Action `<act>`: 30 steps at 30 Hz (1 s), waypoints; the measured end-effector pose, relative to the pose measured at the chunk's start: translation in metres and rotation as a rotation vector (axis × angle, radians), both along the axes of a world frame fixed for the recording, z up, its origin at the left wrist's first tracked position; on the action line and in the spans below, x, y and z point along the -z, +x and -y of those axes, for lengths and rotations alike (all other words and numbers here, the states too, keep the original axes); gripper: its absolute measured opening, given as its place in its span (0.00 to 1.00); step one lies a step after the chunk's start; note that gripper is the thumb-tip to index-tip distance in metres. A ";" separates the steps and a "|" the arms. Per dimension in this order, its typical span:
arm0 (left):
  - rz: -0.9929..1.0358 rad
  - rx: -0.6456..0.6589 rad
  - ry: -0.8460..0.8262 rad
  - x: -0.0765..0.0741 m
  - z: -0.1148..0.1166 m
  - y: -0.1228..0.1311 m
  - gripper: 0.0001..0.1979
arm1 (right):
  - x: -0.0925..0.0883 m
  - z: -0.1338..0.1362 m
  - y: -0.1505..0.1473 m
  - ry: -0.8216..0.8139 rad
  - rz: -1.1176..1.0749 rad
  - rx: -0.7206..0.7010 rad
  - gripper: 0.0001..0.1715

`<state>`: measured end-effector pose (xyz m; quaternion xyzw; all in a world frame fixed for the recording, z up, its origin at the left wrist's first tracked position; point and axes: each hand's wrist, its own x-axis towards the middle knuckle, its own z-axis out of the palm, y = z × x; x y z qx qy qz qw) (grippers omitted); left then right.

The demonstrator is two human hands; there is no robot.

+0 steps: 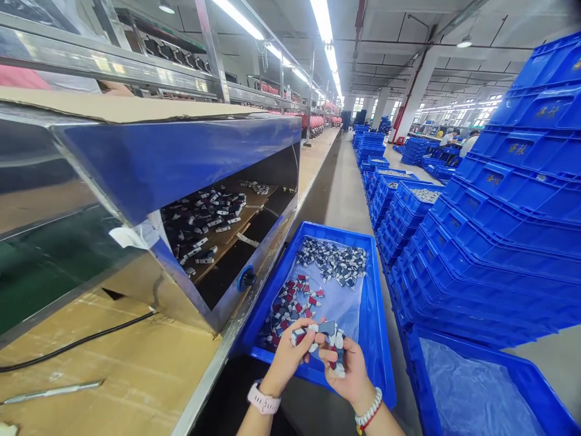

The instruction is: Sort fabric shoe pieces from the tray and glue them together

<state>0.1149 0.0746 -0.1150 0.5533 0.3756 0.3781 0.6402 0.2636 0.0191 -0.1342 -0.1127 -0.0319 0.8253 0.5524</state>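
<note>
My left hand (285,357) and my right hand (347,369) meet low in the view, above the near edge of a blue plastic tray (376,315) lined with clear film. Both pinch a small clump of red, white and dark parts (329,339), whose exact kind I cannot tell. Just beyond my fingers lies a heap of red-and-white parts (290,306). Farther up the tray sits a heap of dark-and-white parts (331,260). A pink watch circles my left wrist, and a white beaded bracelet circles my right.
To the left, a blue-hooded bench compartment (218,224) holds many similar parts on cardboard. A metal tool (52,392) lies on the cardboard-covered bench. Stacked blue crates (499,224) tower at right beside a film-lined crate. Two people work far back.
</note>
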 end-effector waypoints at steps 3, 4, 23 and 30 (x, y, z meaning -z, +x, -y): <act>-0.045 -0.077 0.127 -0.009 0.001 -0.008 0.21 | -0.002 0.003 -0.004 0.028 0.008 -0.096 0.10; -0.058 -0.108 0.173 -0.013 0.002 -0.009 0.18 | -0.002 0.005 -0.006 0.038 0.013 -0.122 0.11; -0.148 -0.141 0.216 -0.093 0.034 -0.016 0.15 | -0.064 0.044 -0.009 0.148 0.335 -0.171 0.13; -0.164 -0.284 0.127 -0.087 0.029 -0.030 0.19 | -0.079 0.050 -0.015 -0.010 0.865 -0.033 0.29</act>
